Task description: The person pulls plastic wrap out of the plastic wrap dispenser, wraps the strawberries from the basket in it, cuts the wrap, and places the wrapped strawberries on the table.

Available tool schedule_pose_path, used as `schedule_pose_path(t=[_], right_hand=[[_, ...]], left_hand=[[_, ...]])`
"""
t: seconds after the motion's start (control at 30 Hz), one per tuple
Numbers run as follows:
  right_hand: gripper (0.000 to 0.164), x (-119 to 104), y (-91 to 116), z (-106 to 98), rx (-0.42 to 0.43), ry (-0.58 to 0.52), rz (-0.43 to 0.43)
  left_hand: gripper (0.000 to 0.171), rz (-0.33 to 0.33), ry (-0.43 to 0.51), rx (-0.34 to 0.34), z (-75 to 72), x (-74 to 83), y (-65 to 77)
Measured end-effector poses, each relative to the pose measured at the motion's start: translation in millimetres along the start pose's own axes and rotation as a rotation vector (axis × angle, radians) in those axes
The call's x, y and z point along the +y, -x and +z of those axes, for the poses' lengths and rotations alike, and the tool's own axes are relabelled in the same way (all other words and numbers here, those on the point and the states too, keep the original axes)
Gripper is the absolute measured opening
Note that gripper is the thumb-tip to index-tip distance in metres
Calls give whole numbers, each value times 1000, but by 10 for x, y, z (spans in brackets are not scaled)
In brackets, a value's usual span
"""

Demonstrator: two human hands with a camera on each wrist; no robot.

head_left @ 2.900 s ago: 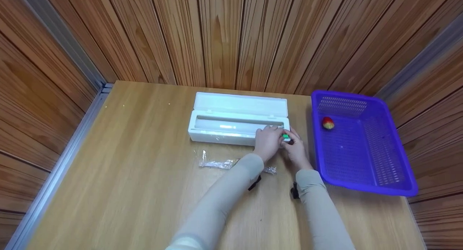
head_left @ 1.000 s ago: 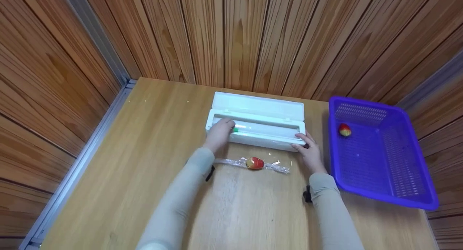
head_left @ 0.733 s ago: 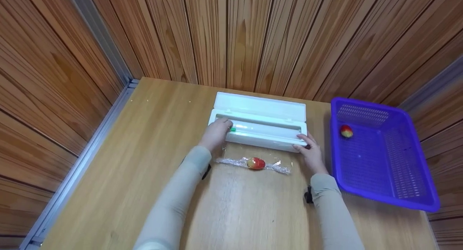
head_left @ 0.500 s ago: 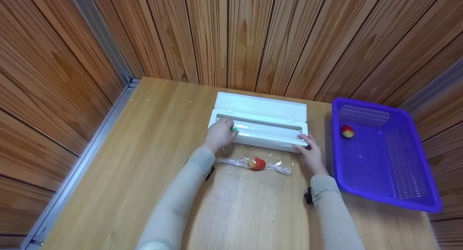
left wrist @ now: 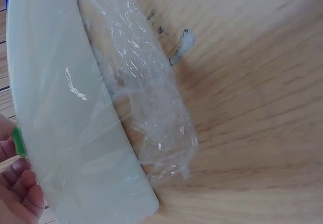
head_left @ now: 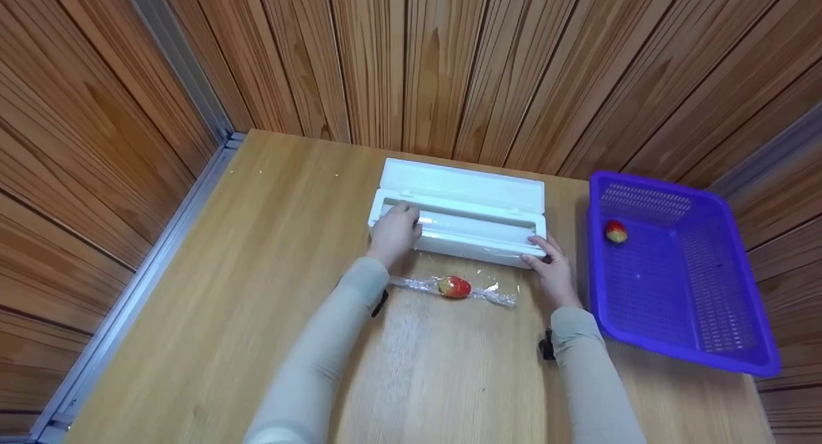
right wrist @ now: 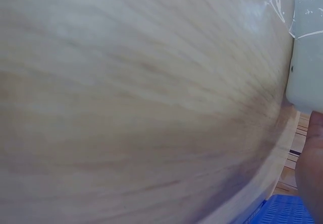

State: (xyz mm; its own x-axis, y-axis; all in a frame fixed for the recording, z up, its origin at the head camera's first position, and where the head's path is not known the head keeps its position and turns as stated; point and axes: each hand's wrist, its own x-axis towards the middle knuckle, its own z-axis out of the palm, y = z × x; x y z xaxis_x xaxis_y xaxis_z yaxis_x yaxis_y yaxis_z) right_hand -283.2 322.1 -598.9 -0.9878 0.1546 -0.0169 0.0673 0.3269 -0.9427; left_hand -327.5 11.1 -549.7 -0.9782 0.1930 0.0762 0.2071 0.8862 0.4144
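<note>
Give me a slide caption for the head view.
Left hand and right hand at open white box, wrapped fruit in front.

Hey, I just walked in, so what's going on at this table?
A person is working at a white box with its lid open and a pale roll inside. The left hand pinches a small green piece at the box's edge, while the right hand holds its right end. In front lies a red-and-yellow fruit in crinkled clear film; a similar fruit sits in the purple basket on the right.
</note>
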Motion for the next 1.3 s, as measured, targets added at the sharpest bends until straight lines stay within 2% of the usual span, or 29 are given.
schedule_pose_path(t=[0.3, 0.47, 0.57, 0.63, 0.8, 1.07, 1.17, 1.3], right_hand=[[44, -1, 3, -9, 1, 16, -10], [45, 11, 7, 24, -11, 21, 8], [45, 11, 7, 8, -8, 26, 9], [44, 12, 4, -11, 1, 19, 14], [43, 17, -3, 2, 3, 5, 3], [44, 28, 17, 11, 24, 39, 11], [46, 17, 5, 7, 16, 32, 17], [46, 6, -12, 2, 4, 23, 25]], left_hand=[[9, 11, -31, 16, -22, -40, 2], [6, 12, -16, 50, -73, -187, 17], [7, -21, 40, 71, -123, -345, 25], [8, -52, 113, 74, -143, -437, 31], [5, -90, 261, 59, -161, -554, 69], [6, -80, 308, 78, -146, -580, 100], [9, -104, 314, 93, -138, -577, 115], [22, -137, 270, 138, -95, -545, 186]])
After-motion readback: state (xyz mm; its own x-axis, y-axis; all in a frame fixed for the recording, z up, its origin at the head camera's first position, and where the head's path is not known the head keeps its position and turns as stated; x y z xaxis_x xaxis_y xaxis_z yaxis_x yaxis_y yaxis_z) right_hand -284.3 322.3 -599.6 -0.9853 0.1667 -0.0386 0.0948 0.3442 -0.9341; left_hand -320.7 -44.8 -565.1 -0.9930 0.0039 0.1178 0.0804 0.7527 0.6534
